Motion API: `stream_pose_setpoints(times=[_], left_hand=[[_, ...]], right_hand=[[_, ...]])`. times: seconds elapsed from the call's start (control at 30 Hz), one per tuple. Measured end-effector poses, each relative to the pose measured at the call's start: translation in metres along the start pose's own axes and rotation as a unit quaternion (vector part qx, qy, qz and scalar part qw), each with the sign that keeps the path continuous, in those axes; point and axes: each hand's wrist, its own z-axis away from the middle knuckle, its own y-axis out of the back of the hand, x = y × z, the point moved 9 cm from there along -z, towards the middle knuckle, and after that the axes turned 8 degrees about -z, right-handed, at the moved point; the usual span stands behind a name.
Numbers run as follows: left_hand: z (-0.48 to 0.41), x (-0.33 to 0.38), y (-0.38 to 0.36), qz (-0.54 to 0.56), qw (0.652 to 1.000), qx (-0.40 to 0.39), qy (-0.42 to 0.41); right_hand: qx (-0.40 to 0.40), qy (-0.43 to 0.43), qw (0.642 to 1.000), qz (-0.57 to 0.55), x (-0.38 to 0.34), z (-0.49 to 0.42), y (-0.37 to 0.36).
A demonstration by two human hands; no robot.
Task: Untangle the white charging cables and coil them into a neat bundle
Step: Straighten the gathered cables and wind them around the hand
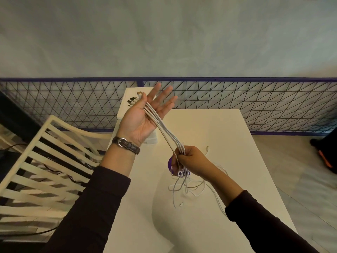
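Note:
Several white charging cables [164,129] run side by side from my left hand [144,115] down to my right hand [189,160]. My left hand is raised palm up with fingers spread, and its thumb pins the plug ends [134,100] against the palm. My right hand is closed around the same strands lower down, above the table [218,134]. Below that fist the loose tails [184,187] hang in loops and rest on the table top, with small connectors at their ends.
A purple round object [170,162] lies on the cream table under my right hand. A white box [127,106] stands at the table's far left corner. A slatted white chair [45,161] is to the left, and a wire mesh fence [255,97] runs behind.

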Motion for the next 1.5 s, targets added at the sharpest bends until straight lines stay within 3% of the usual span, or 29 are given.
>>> stream_pose_setpoints(times=[0.27,0.43,0.63,0.77,0.9,1.07,1.17,1.23,1.3,1.37,1.4,1.5], left_hand=[[0.003,0.079,0.025,0.129,0.986,0.018,-0.108],[0.012,0.104,0.045,0.179,0.974,0.022,-0.136],[0.014,0.103,0.058,0.176,0.973,0.054,-0.137],[0.019,0.117,0.061,0.222,0.961,0.046,-0.16],[0.017,0.106,0.053,0.2,0.968,0.048,-0.14],[0.004,0.077,0.041,0.144,0.981,0.059,-0.117],[-0.007,0.06,0.031,0.11,0.986,0.072,-0.107],[-0.013,0.05,0.021,0.098,0.986,0.081,-0.112],[-0.016,0.041,0.011,0.092,0.985,0.086,-0.12],[-0.02,0.035,0.003,0.093,0.983,0.089,-0.129],[-0.022,0.033,0.001,0.095,0.982,0.092,-0.133],[-0.026,0.027,-0.005,0.103,0.981,0.093,-0.135]], right_hand=[[0.051,-0.128,0.965,0.224,0.111,-0.009,0.049],[0.057,-0.147,0.938,0.308,0.14,-0.006,0.081],[0.071,-0.116,0.875,0.465,0.14,-0.011,0.114],[0.092,-0.139,0.852,0.496,0.151,-0.001,0.14],[0.133,-0.164,0.84,0.5,0.15,0.003,0.155],[0.089,-0.279,0.802,0.52,0.156,0.0,0.158],[0.146,-0.285,0.826,0.463,0.128,-0.002,0.155],[0.255,-0.164,0.87,0.39,0.082,-0.003,0.15],[0.325,-0.024,0.921,0.211,0.041,0.008,0.13],[0.254,0.048,0.964,0.061,0.018,0.015,0.087],[0.198,0.062,0.977,0.038,0.01,0.017,0.061],[0.116,0.059,0.986,0.105,0.012,0.012,0.015]])
